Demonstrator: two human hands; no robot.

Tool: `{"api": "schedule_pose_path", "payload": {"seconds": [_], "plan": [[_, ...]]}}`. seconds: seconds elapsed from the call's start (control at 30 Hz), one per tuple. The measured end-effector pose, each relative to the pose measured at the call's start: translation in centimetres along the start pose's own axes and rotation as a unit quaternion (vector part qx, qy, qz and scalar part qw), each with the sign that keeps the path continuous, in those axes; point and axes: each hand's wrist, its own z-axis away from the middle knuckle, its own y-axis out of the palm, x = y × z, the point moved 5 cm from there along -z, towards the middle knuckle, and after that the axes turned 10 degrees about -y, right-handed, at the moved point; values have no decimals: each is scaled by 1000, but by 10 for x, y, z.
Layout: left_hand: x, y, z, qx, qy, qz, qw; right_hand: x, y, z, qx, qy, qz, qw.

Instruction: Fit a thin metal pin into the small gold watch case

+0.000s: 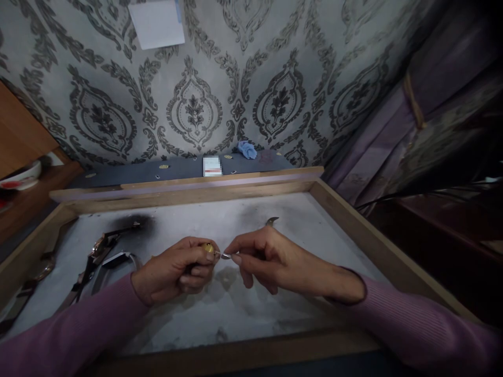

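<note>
My left hand [186,267] pinches a small round gold-coloured piece [208,247] between thumb and forefinger, its other fingers curled in. Close beside it, my right hand [263,259] holds a thin silvery tool [226,256] in its fingertips. The tool's end meets or nearly meets a fine stem by the gold piece; exact contact is too small to tell. Both hands are above the white surface of a wood-framed tray [236,343]. Left of my left hand lie several wristwatches, among them a rose-gold one [98,246] and one with a grey strap [118,259].
A curved dark metal piece [272,221] lies behind my right hand. Beyond the tray's raised wooden rim are a blue crumpled cloth [247,150] and a small pale card or box [212,166]. A white bowl [21,177] stands at the far left; a purple curtain [377,120] hangs at right.
</note>
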Motion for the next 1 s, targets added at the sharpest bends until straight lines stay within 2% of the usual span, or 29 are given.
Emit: {"api": "schedule_pose_path", "payload": {"seconds": [0.63, 1.0], "plan": [[2, -1, -1, -2, -7, 2, 1000, -1, 1, 1, 11, -6, 44, 999], [1, 1, -1, -19, -7, 10, 1000, 6, 0, 1, 22, -83, 137, 987]]}}
